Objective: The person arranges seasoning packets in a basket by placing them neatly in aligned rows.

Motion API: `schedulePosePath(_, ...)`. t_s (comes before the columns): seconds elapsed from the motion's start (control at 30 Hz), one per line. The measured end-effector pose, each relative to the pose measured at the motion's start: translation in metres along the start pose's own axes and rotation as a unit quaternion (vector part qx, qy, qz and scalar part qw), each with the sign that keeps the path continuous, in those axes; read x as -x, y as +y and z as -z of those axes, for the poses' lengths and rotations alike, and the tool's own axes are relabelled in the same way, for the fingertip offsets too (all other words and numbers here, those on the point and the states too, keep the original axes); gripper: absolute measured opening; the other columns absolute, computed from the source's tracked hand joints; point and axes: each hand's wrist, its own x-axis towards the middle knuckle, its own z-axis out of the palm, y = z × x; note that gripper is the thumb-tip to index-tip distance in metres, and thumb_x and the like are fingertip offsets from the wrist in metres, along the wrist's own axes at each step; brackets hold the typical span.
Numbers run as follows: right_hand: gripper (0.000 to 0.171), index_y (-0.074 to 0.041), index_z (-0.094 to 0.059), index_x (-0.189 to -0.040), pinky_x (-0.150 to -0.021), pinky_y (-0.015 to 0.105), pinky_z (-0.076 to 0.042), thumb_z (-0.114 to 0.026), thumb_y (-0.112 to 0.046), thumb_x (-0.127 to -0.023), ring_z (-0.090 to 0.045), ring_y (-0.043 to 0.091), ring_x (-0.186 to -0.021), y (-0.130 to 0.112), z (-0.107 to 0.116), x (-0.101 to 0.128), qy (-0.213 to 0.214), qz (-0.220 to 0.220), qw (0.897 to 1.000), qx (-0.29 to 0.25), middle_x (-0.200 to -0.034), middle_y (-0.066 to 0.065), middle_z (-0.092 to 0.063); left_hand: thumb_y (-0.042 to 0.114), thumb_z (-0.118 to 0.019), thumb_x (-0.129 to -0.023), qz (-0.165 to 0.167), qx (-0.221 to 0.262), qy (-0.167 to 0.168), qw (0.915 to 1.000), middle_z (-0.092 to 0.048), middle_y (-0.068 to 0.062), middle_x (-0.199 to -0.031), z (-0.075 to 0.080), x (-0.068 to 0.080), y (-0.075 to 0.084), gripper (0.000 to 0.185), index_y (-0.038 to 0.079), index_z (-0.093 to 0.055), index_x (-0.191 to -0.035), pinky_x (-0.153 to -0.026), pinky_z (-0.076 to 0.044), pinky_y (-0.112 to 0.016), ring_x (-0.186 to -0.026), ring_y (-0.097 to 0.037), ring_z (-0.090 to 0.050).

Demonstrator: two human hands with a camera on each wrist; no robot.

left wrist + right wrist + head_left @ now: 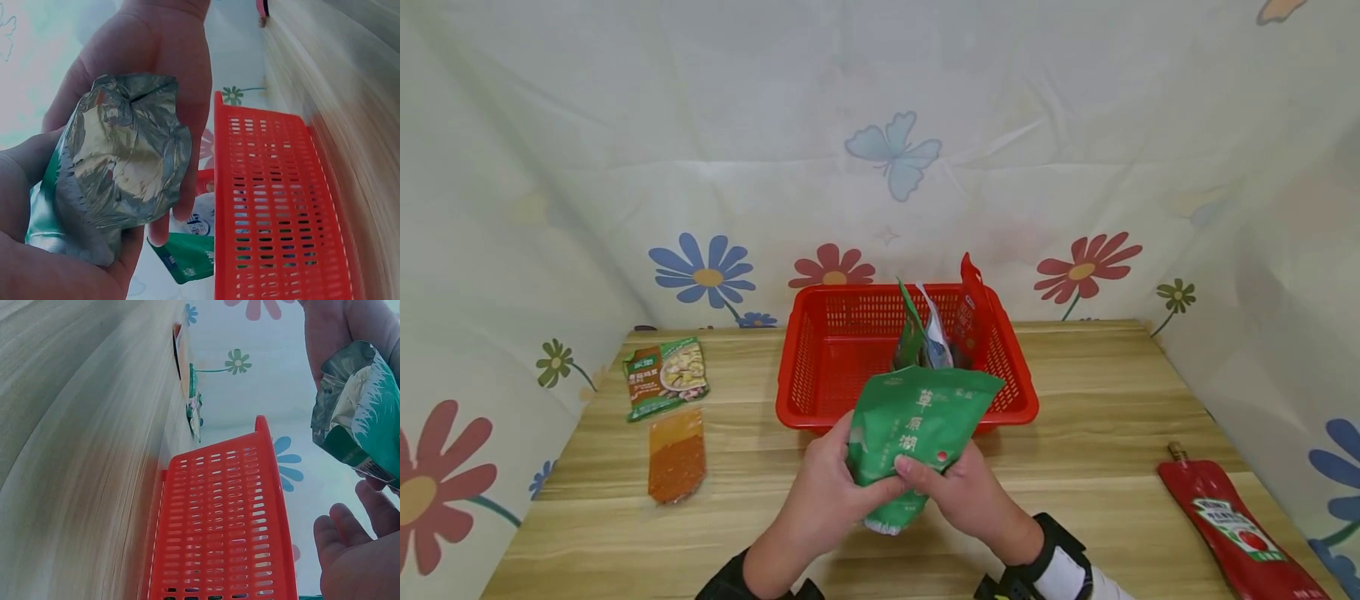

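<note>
A green foil pouch (pixel 917 425) with white Chinese characters is held up in front of the red basket, its top edge overlapping the basket's near rim. My left hand (pixel 831 492) grips the pouch's left side, thumb across the front. From the right, my right hand (pixel 973 496) holds it with the thumb on its front; in the right wrist view some fingers (pixel 347 528) of this hand stick out beside it. Crumpled silver foil (pixel 125 156) shows on the pouch's underside in the left wrist view.
The red plastic basket (pixel 805 367) has a green packet (pixel 911 333), a whitish packet (pixel 937 337) and a red packet (pixel 973 312) standing at its right. A green-brown food packet (pixel 666 377) and an orange sauce packet (pixel 677 458) lie left. A ketchup pouch (pixel 1240 529) lies right.
</note>
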Motion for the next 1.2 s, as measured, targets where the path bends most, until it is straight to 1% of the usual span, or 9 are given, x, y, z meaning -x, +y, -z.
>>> schedulePosePath(0.17, 0.047, -0.012, -0.044, -0.146, -0.099, 0.028, -0.056, -0.061, -0.012, -0.102, -0.069, 0.017, -0.117, -0.002, -0.001, 0.000, 0.010, 0.001, 1.000, -0.001, -0.134, 0.013, -0.065, 0.037, -0.087, -0.082, -0.010, -0.033, 0.000, 0.9994, -0.069, 0.006, -0.128, 0.000, -0.001, -0.001, 0.070, 0.023, -0.049, -0.139, -0.090, -0.060, -0.029, -0.111, -0.016, -0.071)
schedulePosePath(0.37, 0.042, -0.009, -0.050, -0.142, -0.098, 0.029, -0.057, -0.062, -0.007, -0.101, -0.070, 0.016, -0.114, -0.006, -0.002, -0.001, 0.026, 0.043, 0.999, 0.017, -0.129, 0.013, -0.067, 0.035, -0.087, -0.082, -0.032, -0.089, 0.014, 0.9954, -0.070, 0.002, -0.129, 0.001, -0.001, 0.001, 0.071, 0.018, -0.046, -0.138, -0.094, -0.060, -0.033, -0.112, -0.017, -0.071)
schedulePosePath(0.5, 0.040, -0.006, -0.054, -0.139, -0.096, 0.030, -0.058, -0.063, -0.005, -0.100, -0.071, 0.014, -0.113, -0.008, -0.002, -0.003, 0.042, 0.065, 0.996, 0.036, -0.128, 0.015, -0.068, 0.031, -0.088, -0.082, -0.059, -0.125, 0.035, 0.9898, -0.072, 0.003, -0.125, 0.004, -0.001, 0.005, 0.066, 0.018, -0.050, -0.134, -0.093, -0.060, -0.034, -0.109, -0.013, -0.072)
schedulePosePath(0.73, 0.046, -0.003, -0.051, -0.141, -0.095, 0.027, -0.058, -0.067, -0.005, -0.098, -0.068, 0.010, -0.117, -0.011, 0.000, -0.005, 0.093, 0.058, 0.992, 0.056, -0.134, 0.018, -0.065, 0.017, -0.089, -0.079, -0.063, -0.164, 0.086, 0.9807, -0.068, 0.006, -0.121, 0.008, 0.001, 0.015, 0.066, 0.019, -0.053, -0.134, -0.092, -0.060, -0.030, -0.105, -0.010, -0.069)
schedulePosePath(0.8, 0.047, -0.004, -0.051, -0.142, -0.095, 0.027, -0.058, -0.067, -0.006, -0.098, -0.069, 0.010, -0.116, -0.011, 0.000, -0.006, 0.110, 0.051, 0.991, 0.056, -0.135, 0.017, -0.065, 0.011, -0.087, -0.081, -0.082, -0.188, 0.111, 0.9725, -0.065, 0.003, -0.119, 0.008, 0.002, 0.017, 0.063, 0.017, -0.053, -0.133, -0.090, -0.060, -0.030, -0.104, -0.011, -0.068)
schedulePosePath(0.93, 0.046, -0.009, -0.053, -0.141, -0.095, 0.028, -0.058, -0.068, -0.010, -0.098, -0.070, 0.013, -0.114, -0.014, 0.001, -0.007, 0.134, 0.032, 0.989, 0.056, -0.134, 0.012, -0.067, 0.002, -0.083, -0.083, -0.143, -0.241, 0.160, 0.9465, -0.063, -0.003, -0.111, 0.005, 0.002, 0.022, 0.048, 0.010, -0.059, -0.124, -0.084, -0.062, -0.028, -0.097, -0.013, -0.067)
schedulePosePath(1.07, 0.045, -0.013, -0.055, -0.140, -0.095, 0.029, -0.058, -0.070, -0.011, -0.097, -0.070, 0.015, -0.114, -0.013, -0.002, -0.009, 0.156, 0.046, 0.984, 0.073, -0.132, 0.007, -0.068, 0.005, -0.080, -0.087, -0.216, -0.287, 0.192, 0.9133, -0.070, -0.006, -0.109, -0.002, 0.001, 0.028, 0.030, 0.005, -0.067, -0.115, -0.081, -0.062, -0.026, -0.094, -0.017, -0.072)
schedulePosePath(1.17, 0.044, -0.016, -0.058, -0.138, -0.095, 0.029, -0.058, -0.071, -0.012, -0.096, -0.070, 0.013, -0.115, -0.010, -0.005, -0.010, 0.171, 0.069, 0.978, 0.101, -0.130, 0.002, -0.069, 0.010, -0.075, -0.091, -0.246, -0.326, 0.210, 0.8881, -0.075, -0.011, -0.107, -0.011, -0.001, 0.033, 0.026, -0.001, -0.068, -0.114, -0.080, -0.063, -0.030, -0.093, -0.020, -0.075)
schedulePosePath(1.2, 0.043, -0.016, -0.059, -0.138, -0.094, 0.029, -0.059, -0.071, -0.012, -0.097, -0.070, 0.013, -0.115, -0.008, -0.005, -0.010, 0.173, 0.080, 0.975, 0.115, -0.130, 0.002, -0.070, 0.011, -0.074, -0.092, -0.249, -0.336, 0.213, 0.8833, -0.075, -0.012, -0.104, -0.014, -0.002, 0.035, 0.026, -0.002, -0.068, -0.113, -0.079, -0.063, -0.032, -0.091, -0.022, -0.076)
